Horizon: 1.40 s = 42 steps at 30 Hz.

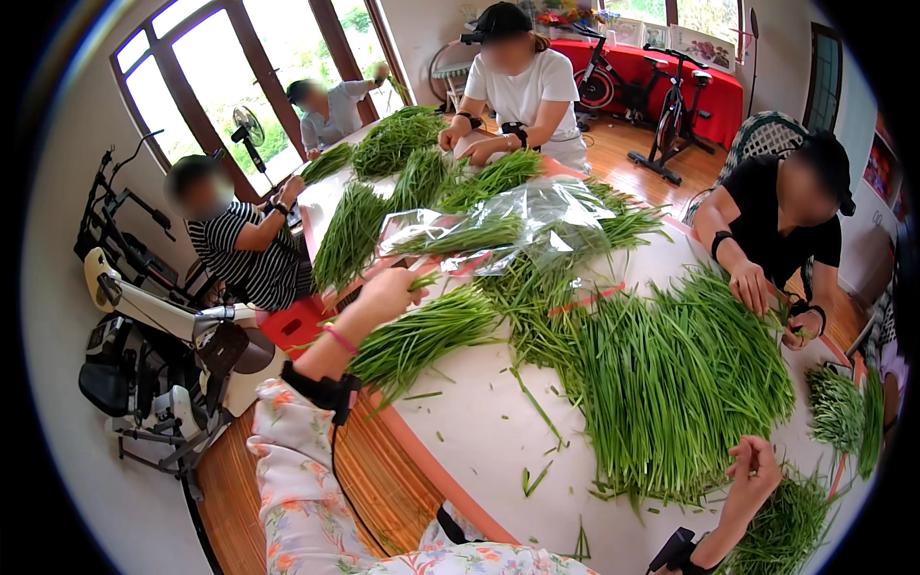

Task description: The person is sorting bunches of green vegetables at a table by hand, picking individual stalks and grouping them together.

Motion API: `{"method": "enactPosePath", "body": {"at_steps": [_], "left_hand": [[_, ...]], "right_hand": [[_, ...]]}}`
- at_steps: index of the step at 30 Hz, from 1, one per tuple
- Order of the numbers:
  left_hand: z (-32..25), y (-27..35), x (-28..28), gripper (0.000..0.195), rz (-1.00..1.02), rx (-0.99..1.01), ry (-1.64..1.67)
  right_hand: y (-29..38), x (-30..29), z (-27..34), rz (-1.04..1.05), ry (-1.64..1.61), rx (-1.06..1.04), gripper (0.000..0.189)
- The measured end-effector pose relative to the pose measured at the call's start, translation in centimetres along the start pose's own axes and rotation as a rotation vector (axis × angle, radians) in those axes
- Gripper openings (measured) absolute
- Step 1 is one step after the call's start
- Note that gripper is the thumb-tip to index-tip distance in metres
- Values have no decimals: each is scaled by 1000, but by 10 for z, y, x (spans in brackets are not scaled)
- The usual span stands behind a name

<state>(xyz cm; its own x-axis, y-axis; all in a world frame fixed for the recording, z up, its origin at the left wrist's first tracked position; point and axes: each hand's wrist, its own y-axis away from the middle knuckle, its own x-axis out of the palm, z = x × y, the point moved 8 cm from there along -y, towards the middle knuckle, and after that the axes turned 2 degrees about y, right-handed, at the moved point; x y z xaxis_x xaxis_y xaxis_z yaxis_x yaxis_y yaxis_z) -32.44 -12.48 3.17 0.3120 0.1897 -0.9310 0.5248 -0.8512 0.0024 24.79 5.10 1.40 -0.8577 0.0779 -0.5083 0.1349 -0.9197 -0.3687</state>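
Observation:
My left hand (pixel 390 293) reaches over the table's left edge, its fingers closed on a small bundle of green stalks (pixel 425 281). Just below it lies a fanned bunch of garlic chives (pixel 424 327), pale ends toward the middle of the table. My right hand (pixel 755 471) hovers near the lower right with fingers loosely curled and nothing visible in them. It is beside a broad, thick pile of long garlic chives (pixel 668 388). Beneath my right wrist is a heap of finer greens (pixel 780 521).
Clear plastic bags (pixel 503 223), one over some chives, lie mid-table. More bunches (pixel 352 233) fill the far side. Co-workers sit or stand around the white tabletop (pixel 474 417), one (pixel 783 208) at right handling stalks. A red stool (pixel 287 327) and exercise machines (pixel 180 338) stand left.

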Motion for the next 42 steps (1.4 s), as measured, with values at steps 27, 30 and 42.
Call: {"method": "enactPosePath", "body": {"at_steps": [27,30,42], "left_hand": [[24,-48,152,133,207,-21,-182],[22,-42,142,135,177,-30,-71],[-284,18,85,24,284,588,1232]], "right_hand": [[2,20,19,107,189,-38,14],[-1,33,26,167,261,-93,16],[13,49,-10,442,528,-57,14]]}}
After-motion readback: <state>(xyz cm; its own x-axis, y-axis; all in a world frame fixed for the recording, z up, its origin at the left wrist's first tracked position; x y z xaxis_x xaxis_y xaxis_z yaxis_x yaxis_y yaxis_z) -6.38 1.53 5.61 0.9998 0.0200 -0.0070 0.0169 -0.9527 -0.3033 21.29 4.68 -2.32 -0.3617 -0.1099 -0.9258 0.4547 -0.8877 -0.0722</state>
